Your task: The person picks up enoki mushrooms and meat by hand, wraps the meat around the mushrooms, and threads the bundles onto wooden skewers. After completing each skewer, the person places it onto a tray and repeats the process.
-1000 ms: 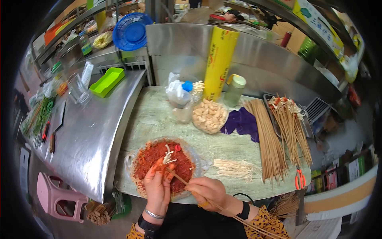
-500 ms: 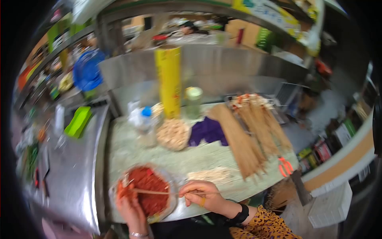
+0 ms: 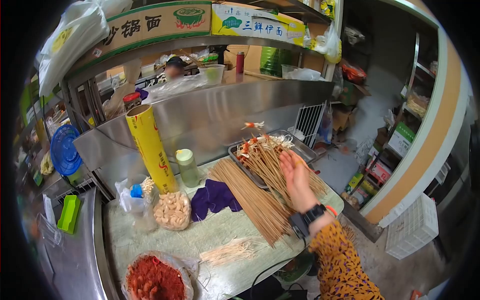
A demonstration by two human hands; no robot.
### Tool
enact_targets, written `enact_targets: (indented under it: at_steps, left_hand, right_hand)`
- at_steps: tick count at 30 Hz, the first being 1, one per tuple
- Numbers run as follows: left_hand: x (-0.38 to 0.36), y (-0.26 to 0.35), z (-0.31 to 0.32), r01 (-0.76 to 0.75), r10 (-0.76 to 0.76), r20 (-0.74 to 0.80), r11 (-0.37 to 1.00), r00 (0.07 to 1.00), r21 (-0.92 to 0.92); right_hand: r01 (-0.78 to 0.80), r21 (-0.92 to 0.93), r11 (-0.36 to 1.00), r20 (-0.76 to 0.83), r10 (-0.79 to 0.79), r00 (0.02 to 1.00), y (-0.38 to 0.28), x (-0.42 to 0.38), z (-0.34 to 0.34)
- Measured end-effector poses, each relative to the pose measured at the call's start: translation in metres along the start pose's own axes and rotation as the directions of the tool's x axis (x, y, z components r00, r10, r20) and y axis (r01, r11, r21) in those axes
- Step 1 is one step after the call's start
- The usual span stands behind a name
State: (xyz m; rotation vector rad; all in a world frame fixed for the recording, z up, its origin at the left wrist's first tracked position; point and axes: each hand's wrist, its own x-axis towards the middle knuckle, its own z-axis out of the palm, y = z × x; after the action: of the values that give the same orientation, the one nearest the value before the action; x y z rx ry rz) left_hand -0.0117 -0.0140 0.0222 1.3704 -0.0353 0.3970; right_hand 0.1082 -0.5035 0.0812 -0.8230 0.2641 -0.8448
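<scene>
My right hand (image 3: 295, 175) is over the pile of loaded skewers (image 3: 270, 162), fingers stretched out and close together. The food ends of these skewers, orange and white, lie on a metal tray (image 3: 305, 148). One skewer's tip (image 3: 253, 125) sticks up above the rest. Left of the pile lies a bundle of bare bamboo sticks (image 3: 250, 200). A plastic bag of red, paste-like food (image 3: 155, 272) stands at the front left. Finger-like red shapes show low in it; they may be my left hand, but I cannot make them out clearly.
Thin white strands (image 3: 230, 251) lie on the table. Behind are a bag of pale pieces (image 3: 171, 210), a purple cloth (image 3: 215, 199), a yellow film roll (image 3: 151, 147) and a green-tinted jar (image 3: 187, 167). A metal panel (image 3: 220, 112) borders the back; a person sits beyond it.
My right hand has moved from beside the red food, where it held a stick, up and right to the loaded skewers. The view has shifted; my left hand no longer shows clearly.
</scene>
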Motion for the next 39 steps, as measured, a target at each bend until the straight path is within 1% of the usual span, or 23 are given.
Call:
enact_targets:
  at_steps: [4, 6, 8, 9, 10, 11, 12, 13, 15, 16, 18, 19, 21, 22, 24, 25, 29, 31, 32, 34, 35, 37, 39]
  left_hand:
    - [0.000, 0.008, 0.007, -0.048, 0.051, -0.013, 0.981, 0.999, 0.186]
    - [0.001, 0.009, 0.004, -0.006, 0.004, 0.016, 0.992, 1.000, 0.124]
    - [0.005, 0.012, 0.010, -0.003, 0.002, 0.004, 0.994, 1.000, 0.111]
    - [0.003, 0.011, 0.010, 0.001, 0.000, -0.007, 0.996, 1.000, 0.095]
    - [0.005, -0.043, -0.027, 0.002, -0.011, -0.111, 0.996, 0.994, -0.084]
    - [0.005, -0.042, -0.027, 0.018, -0.025, -0.071, 0.994, 0.997, -0.107]
    - [0.004, -0.039, -0.027, 0.045, -0.052, -0.060, 0.992, 0.997, -0.116]
    - [0.003, -0.034, -0.020, 0.046, -0.057, -0.113, 0.995, 0.992, -0.092]
    - [0.003, -0.032, -0.020, 0.033, -0.042, -0.090, 0.995, 0.995, -0.099]
    - [0.004, -0.031, -0.019, 0.035, -0.046, -0.092, 0.992, 0.995, -0.118]
    - [0.004, -0.030, -0.014, -0.013, 0.001, -0.110, 0.994, 0.994, -0.111]
    - [0.003, -0.030, -0.013, -0.010, -0.005, -0.127, 0.994, 0.992, -0.111]
    - [0.003, -0.030, -0.015, 0.007, -0.019, -0.104, 0.993, 0.994, -0.114]
    - [0.003, -0.031, -0.016, 0.007, -0.020, -0.117, 0.994, 0.993, -0.113]
    - [0.002, -0.031, -0.016, -0.024, 0.018, -0.090, 0.997, 0.996, -0.075]
    - [0.003, -0.029, -0.014, -0.016, 0.009, -0.084, 0.996, 0.996, -0.083]
    - [0.003, -0.028, -0.013, -0.020, 0.005, -0.097, 0.988, 0.995, -0.151]
    - [0.003, -0.030, -0.016, -0.008, 0.000, -0.062, 0.992, 0.998, -0.130]
    - [0.003, -0.029, -0.016, -0.005, -0.003, -0.065, 0.991, 0.998, -0.132]
    - [0.004, -0.028, -0.017, 0.032, -0.040, -0.055, 0.990, 0.998, -0.138]
    - [0.003, -0.028, -0.018, 0.033, -0.042, -0.058, 0.989, 0.997, -0.143]
    - [0.003, -0.028, -0.020, 0.037, -0.040, -0.020, 0.993, 0.999, -0.111]
    - [0.003, -0.027, -0.016, 0.028, -0.036, -0.056, 0.990, 0.998, -0.138]
  right_hand:
    - [-0.025, 0.006, 1.000, -0.102, 0.025, 0.994, 0.048, 0.062, -0.026]
    - [-0.125, -0.021, 0.992, -0.229, 0.116, 0.966, 0.062, 0.064, -0.029]
    - [-0.154, 0.039, 0.987, -0.239, 0.159, 0.958, 0.064, 0.058, -0.030]
    - [-0.245, 0.098, 0.965, -0.220, 0.261, 0.940, 0.053, 0.046, -0.020]
    - [-0.349, 0.149, 0.925, -0.202, 0.374, 0.905, 0.047, 0.033, -0.012]
    - [-0.383, 0.078, 0.921, -0.001, 0.384, 0.923, 0.047, 0.025, -0.018]
    - [-0.413, 0.010, 0.911, 0.206, 0.403, 0.892, 0.051, 0.015, -0.022]
    - [-0.416, -0.139, 0.899, 0.256, 0.438, 0.862, 0.044, -0.012, -0.008]
    - [-0.382, -0.391, 0.837, 0.339, 0.517, 0.786, 0.023, -0.063, 0.025]
    - [-0.401, -0.405, 0.821, 0.340, 0.543, 0.768, 0.023, -0.082, 0.033]
    - [-0.091, -0.725, 0.683, 0.477, 0.593, 0.649, 0.029, -0.115, 0.044]
    - [-0.090, -0.731, 0.676, 0.479, 0.603, 0.638, 0.037, -0.128, 0.047]
    - [0.165, -0.803, 0.573, 0.565, 0.644, 0.516, 0.058, -0.151, 0.053]
    - [0.168, -0.803, 0.572, 0.568, 0.649, 0.505, 0.067, -0.158, 0.058]
    - [0.645, -0.660, 0.386, 0.698, 0.633, 0.335, 0.083, -0.169, 0.064]
    - [0.791, -0.533, 0.299, 0.721, 0.651, 0.239, 0.090, -0.172, 0.061]
    - [0.898, -0.404, 0.172, 0.713, 0.675, 0.192, 0.110, -0.184, 0.043]
    - [0.900, -0.426, 0.097, 0.712, 0.649, 0.267, 0.118, -0.188, 0.036]
    - [0.901, -0.424, 0.096, 0.710, 0.652, 0.265, 0.117, -0.188, 0.038]
    - [0.873, -0.447, 0.193, 0.745, 0.620, 0.244, 0.110, -0.185, 0.043]
    - [0.876, -0.444, 0.190, 0.744, 0.623, 0.242, 0.108, -0.181, 0.044]
    - [0.730, -0.612, 0.306, 0.690, 0.658, 0.303, 0.103, -0.172, 0.045]
    - [0.668, -0.671, 0.320, 0.657, 0.675, 0.336, 0.098, -0.164, 0.044]
